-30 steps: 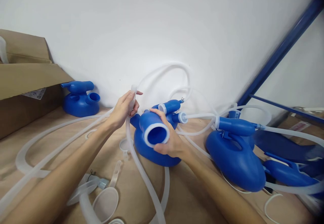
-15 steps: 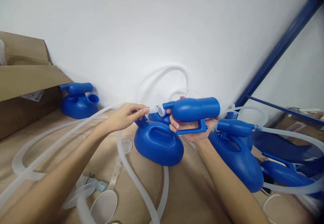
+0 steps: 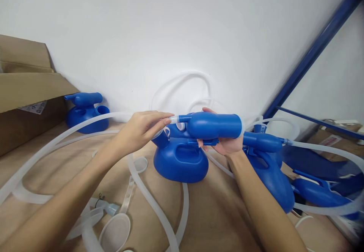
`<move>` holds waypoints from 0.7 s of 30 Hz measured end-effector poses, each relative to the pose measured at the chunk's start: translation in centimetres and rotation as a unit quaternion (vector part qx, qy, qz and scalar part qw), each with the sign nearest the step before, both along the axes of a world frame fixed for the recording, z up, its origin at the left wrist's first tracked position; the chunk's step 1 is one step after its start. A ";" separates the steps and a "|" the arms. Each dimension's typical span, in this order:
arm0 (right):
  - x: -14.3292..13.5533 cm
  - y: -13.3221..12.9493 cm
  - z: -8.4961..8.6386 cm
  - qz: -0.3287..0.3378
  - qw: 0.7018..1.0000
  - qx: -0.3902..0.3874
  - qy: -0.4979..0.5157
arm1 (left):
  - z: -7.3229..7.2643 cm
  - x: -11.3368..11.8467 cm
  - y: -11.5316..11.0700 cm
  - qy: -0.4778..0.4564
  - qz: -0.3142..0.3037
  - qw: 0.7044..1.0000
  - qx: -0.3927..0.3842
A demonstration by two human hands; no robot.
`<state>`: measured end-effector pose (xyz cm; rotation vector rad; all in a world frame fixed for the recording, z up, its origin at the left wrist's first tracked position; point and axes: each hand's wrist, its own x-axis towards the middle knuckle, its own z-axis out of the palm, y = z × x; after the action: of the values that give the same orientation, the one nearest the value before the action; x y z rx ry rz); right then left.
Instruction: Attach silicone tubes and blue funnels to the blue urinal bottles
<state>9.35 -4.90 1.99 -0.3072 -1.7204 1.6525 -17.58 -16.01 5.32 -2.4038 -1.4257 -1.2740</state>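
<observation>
My left hand (image 3: 149,126) pinches the end of a long translucent hose (image 3: 113,114). A short clear connector (image 3: 174,120) shows at my fingertips, up against the narrow spout of a blue bottle-shaped plastic piece (image 3: 214,125). Supporting that piece from below and behind is my right hand (image 3: 229,144), fingers closed around it near its handle. How far the connector sits on the spout I cannot tell. Just below stands a blue jug (image 3: 182,164) with a grip hole, its open neck (image 3: 160,140) beneath my left hand. A white cap (image 3: 180,126) shows behind the spout.
A similar blue jug (image 3: 87,119) stands beside a cardboard box (image 3: 31,92) at left. Another blue jug (image 3: 270,180) with a hose is at right, near the blue metal frame (image 3: 315,62). White lids (image 3: 115,231) and hose loops lie on the brown tabletop (image 3: 216,210).
The hose connector has come in line with the blue piece's spout and now meets it. The blue piece has shifted slightly left and turned, its handle tipping away underneath.
</observation>
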 end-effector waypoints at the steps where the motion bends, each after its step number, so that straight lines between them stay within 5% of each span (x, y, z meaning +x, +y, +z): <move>1: 0.2 -0.1 0.2 -0.012 1.000 -0.013 -0.018 | 0.0 0.0 0.0 0.011 -0.003 1.000 0.010; 7: 0.3 -0.9 1.9 -0.082 0.990 -0.062 -0.092 | -0.2 -0.4 -0.3 0.079 -0.054 0.994 0.061; 12: 0.6 0.0 1.9 -0.190 0.966 0.093 -0.151 | 0.4 -0.3 -1.2 0.097 -0.057 0.991 0.072; 17: 1.5 -0.6 2.7 -0.199 0.925 0.287 -0.150 | 0.8 -0.2 -1.9 0.112 -0.075 0.991 0.008; 21: 2.4 -2.2 4.0 -0.219 0.895 0.351 -0.168 | 0.6 0.2 -1.9 0.100 -0.106 0.989 0.013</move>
<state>11.79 -7.06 6.00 -0.5936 -2.1751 0.6097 -17.39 -17.92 5.90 -2.6348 -1.1200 -1.0430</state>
